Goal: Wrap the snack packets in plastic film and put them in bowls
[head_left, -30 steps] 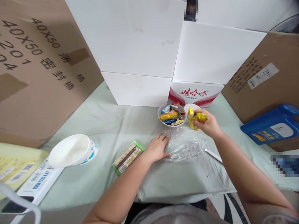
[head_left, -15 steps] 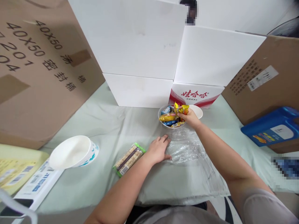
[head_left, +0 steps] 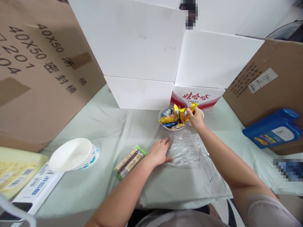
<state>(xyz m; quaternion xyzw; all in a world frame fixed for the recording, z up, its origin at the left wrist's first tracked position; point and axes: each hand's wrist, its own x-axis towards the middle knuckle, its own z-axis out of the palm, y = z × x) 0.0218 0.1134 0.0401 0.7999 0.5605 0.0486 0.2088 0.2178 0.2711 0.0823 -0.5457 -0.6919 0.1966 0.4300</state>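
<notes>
Person's left hand (head_left: 161,152): spread flat, touching clear plastic (head_left: 186,149) | right hand (head_left: 197,118): pinches yellow packet (head_left: 194,106) near snack bowl (head_left: 174,129)

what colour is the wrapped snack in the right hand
Yellow, with some orange; the wrapped snack shows best in the head view.

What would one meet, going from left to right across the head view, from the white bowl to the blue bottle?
White bowl → snack pack → left hand → right hand with a yellow packet → blue bottle.
</notes>
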